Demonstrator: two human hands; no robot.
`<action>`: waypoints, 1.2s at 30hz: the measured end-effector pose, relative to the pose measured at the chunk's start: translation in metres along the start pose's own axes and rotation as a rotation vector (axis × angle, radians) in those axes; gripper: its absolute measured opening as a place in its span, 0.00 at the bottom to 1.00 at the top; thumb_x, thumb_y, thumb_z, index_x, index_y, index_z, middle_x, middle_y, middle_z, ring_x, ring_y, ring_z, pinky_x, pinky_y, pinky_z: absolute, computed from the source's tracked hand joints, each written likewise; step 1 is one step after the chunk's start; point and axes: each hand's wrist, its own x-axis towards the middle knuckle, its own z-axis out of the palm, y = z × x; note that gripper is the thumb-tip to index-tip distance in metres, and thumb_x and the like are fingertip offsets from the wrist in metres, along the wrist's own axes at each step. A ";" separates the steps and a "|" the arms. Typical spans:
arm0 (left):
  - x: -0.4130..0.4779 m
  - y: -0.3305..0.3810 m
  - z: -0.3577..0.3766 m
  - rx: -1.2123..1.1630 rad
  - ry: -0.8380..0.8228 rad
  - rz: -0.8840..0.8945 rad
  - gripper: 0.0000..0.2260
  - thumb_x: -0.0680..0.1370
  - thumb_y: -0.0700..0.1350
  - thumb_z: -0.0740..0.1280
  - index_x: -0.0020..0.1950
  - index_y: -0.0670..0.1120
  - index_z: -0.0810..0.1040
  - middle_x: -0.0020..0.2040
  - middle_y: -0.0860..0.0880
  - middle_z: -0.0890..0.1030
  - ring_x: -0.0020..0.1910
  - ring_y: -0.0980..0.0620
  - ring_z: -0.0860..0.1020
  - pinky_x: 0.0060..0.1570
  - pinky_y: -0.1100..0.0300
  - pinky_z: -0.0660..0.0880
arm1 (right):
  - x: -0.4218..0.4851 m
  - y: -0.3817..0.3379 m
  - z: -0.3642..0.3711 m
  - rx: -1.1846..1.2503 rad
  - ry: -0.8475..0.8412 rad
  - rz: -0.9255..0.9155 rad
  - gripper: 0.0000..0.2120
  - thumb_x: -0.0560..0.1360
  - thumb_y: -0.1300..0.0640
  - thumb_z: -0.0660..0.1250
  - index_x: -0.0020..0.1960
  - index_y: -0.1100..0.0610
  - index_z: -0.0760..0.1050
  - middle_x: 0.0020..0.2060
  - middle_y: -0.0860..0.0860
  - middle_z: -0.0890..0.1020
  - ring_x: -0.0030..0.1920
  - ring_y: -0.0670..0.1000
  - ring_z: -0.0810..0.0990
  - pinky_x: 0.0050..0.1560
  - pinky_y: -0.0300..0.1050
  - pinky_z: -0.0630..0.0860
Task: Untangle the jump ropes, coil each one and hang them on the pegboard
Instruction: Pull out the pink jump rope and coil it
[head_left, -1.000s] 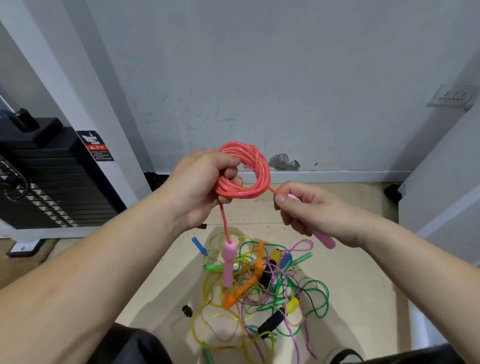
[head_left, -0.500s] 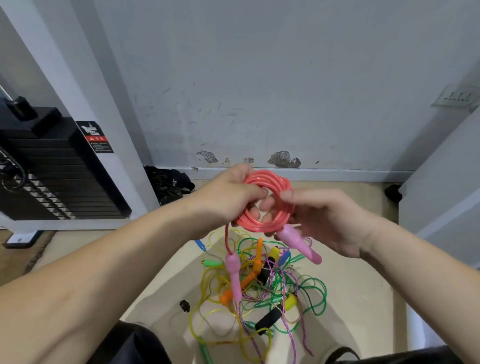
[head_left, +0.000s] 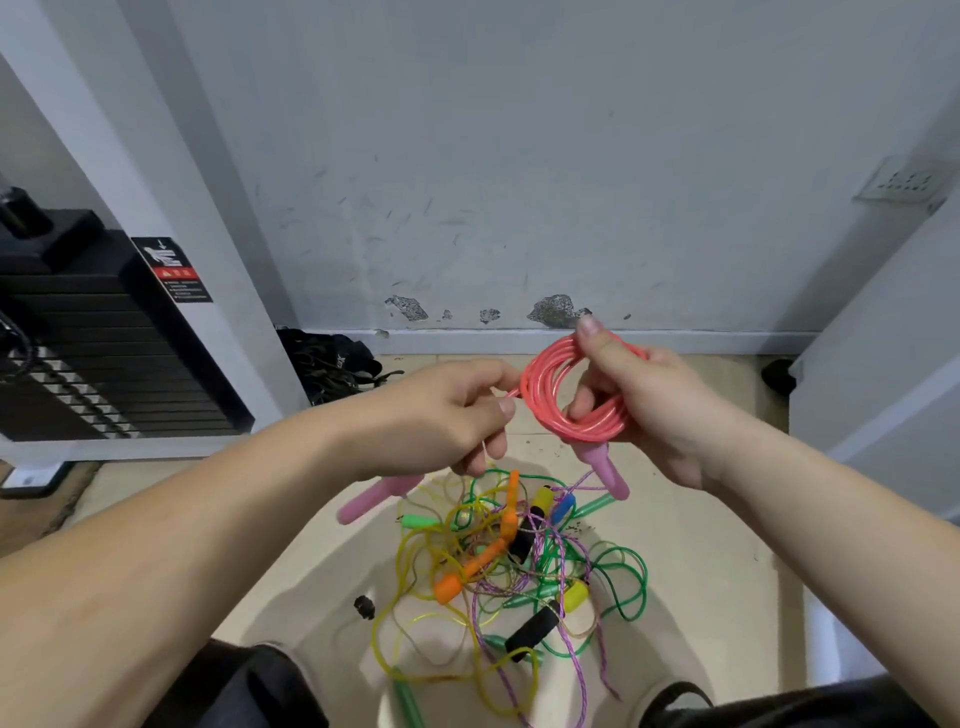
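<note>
Bright, soft, even light fills the view from a source out of frame, leaving the grey wall (head_left: 519, 156) evenly toned and only small glints on the coiled pink rope (head_left: 535, 395). Faint, soft-edged shadows lie on the floor (head_left: 717, 530) around the rope tangle (head_left: 519, 561). The wide lens bends the white column (head_left: 171, 208) and swells the left forearm (head_left: 130, 597) toward the lower corner, and the pink handle (head_left: 374, 493) looks slightly smeared.

Warning sticker (head_left: 175, 270) on weight stack (head_left: 104, 353); wording illegible
</note>
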 end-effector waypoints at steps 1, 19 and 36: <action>0.000 -0.003 0.000 0.063 -0.008 -0.013 0.12 0.87 0.45 0.59 0.69 0.52 0.74 0.41 0.48 0.80 0.36 0.52 0.80 0.29 0.55 0.80 | 0.002 0.001 -0.001 -0.006 0.045 0.006 0.34 0.78 0.33 0.63 0.34 0.65 0.77 0.25 0.66 0.74 0.23 0.60 0.73 0.28 0.44 0.70; 0.011 -0.008 -0.008 -0.275 0.136 -0.089 0.21 0.77 0.26 0.66 0.63 0.47 0.79 0.60 0.48 0.82 0.55 0.52 0.84 0.49 0.55 0.84 | 0.013 0.011 -0.003 -0.007 0.332 0.111 0.22 0.78 0.37 0.67 0.38 0.55 0.75 0.30 0.56 0.81 0.23 0.52 0.74 0.32 0.44 0.73; 0.016 0.001 -0.024 -0.772 0.591 0.001 0.25 0.75 0.32 0.75 0.70 0.40 0.72 0.50 0.41 0.84 0.40 0.49 0.85 0.46 0.52 0.85 | 0.005 0.016 0.010 -0.193 -0.095 0.054 0.26 0.81 0.37 0.60 0.38 0.58 0.75 0.24 0.55 0.79 0.20 0.51 0.72 0.28 0.43 0.67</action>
